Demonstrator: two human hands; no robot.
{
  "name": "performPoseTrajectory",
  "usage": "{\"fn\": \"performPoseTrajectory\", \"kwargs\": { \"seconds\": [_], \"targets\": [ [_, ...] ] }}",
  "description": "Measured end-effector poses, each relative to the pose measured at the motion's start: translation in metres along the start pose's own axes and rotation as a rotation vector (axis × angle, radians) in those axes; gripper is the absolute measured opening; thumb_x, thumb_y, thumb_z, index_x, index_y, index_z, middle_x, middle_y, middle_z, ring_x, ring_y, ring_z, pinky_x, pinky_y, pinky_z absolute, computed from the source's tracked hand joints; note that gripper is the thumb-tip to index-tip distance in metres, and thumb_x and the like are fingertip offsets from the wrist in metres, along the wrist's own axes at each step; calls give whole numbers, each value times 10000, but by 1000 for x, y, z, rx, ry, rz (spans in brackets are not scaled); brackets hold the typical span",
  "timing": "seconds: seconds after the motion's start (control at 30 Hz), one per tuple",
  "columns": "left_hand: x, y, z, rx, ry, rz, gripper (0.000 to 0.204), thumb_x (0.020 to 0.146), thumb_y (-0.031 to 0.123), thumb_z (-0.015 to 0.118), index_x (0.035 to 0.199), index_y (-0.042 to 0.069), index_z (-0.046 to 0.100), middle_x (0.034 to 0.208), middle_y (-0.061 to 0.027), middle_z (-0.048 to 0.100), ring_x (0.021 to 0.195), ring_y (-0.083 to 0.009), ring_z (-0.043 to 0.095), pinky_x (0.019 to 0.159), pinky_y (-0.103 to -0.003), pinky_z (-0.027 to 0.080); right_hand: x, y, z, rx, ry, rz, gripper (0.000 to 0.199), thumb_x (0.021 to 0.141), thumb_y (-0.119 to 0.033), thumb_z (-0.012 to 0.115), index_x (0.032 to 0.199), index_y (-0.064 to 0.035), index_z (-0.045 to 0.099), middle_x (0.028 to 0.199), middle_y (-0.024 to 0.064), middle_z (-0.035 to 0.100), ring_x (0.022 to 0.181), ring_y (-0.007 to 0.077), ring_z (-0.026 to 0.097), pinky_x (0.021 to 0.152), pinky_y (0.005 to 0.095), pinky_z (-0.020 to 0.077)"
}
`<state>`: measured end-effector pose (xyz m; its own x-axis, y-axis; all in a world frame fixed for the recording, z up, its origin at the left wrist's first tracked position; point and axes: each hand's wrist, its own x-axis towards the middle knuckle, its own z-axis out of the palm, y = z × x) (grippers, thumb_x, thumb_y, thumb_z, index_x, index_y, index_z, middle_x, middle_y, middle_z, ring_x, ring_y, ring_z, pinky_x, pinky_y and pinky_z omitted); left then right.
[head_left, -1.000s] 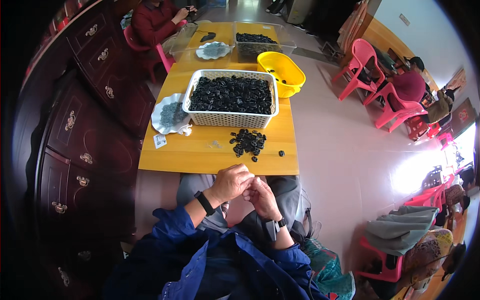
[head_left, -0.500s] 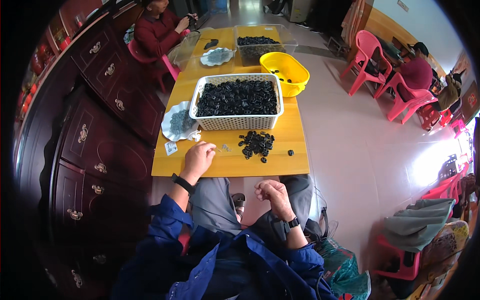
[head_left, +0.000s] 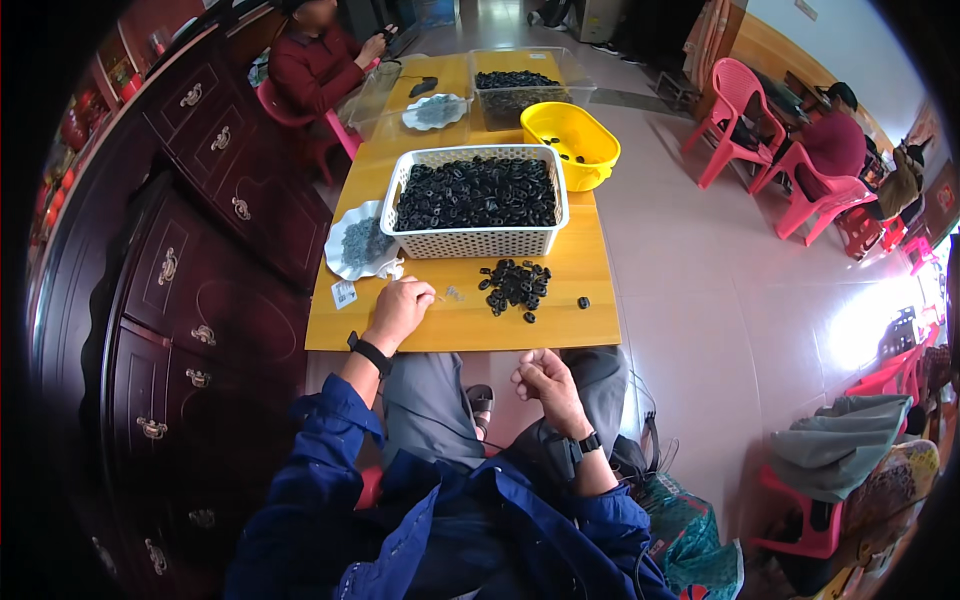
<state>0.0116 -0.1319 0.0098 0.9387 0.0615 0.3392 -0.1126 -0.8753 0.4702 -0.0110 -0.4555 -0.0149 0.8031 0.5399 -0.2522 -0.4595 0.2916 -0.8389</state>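
Note:
My left hand (head_left: 402, 308) rests at the near left of the yellow table, fingers bent and pinched together. Just right of its fingertips lie a few tiny clear pieces (head_left: 453, 293). Over my right thigh, off the table's near edge, is my right hand (head_left: 550, 390) with curled fingers and the thumb against them. Whatever either hand may hold is too small to make out. A loose pile of small black oval rings (head_left: 515, 288) lies right of the clear pieces, and a single black piece (head_left: 584, 302) sits apart. Beyond them stands a white perforated basket (head_left: 480, 243) heaped with the same black pieces.
A white scalloped dish (head_left: 345, 262) of small greyish pieces is left of the basket. Behind stand a yellow tub (head_left: 590, 130), a clear bin (head_left: 530, 105) and another dish (head_left: 436, 124). Dark cabinets (head_left: 210, 280) line the left. People sit at far left and right.
My left hand has shifted slightly forward over the table, fingers still bent. The right hand stays over the thigh, almost unmoved.

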Motion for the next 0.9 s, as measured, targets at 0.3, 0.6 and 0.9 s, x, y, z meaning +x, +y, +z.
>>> {"fn": "performPoseTrajectory", "kwargs": {
  "seconds": [0.3,0.6,0.9],
  "targets": [
    [-10,-16,-2,-193,58,-103,165,804,43,728,968,39,735,829,-120,701,777,-295,688,720,-381,549,3,7,0,24,8,-31,135,1029,-188,600,1092,-70,617,888,20,666,714,83,602,672,217,508],
    [0,3,-3,59,28,-12,69,822,113,724,833,51,696,824,-107,675,781,-322,667,698,-425,536,2,6,3,-42,58,-59,187,995,-173,654,1096,-20,689,883,33,705,703,77,616,653,215,510],
    [-11,11,4,320,-87,10,104,926,148,573,905,46,579,902,-165,663,795,-391,664,692,-502,540,2,9,-1,-67,-9,-7,165,977,-132,669,1103,-28,688,899,25,716,723,74,625,682,214,505]
  ]
}}
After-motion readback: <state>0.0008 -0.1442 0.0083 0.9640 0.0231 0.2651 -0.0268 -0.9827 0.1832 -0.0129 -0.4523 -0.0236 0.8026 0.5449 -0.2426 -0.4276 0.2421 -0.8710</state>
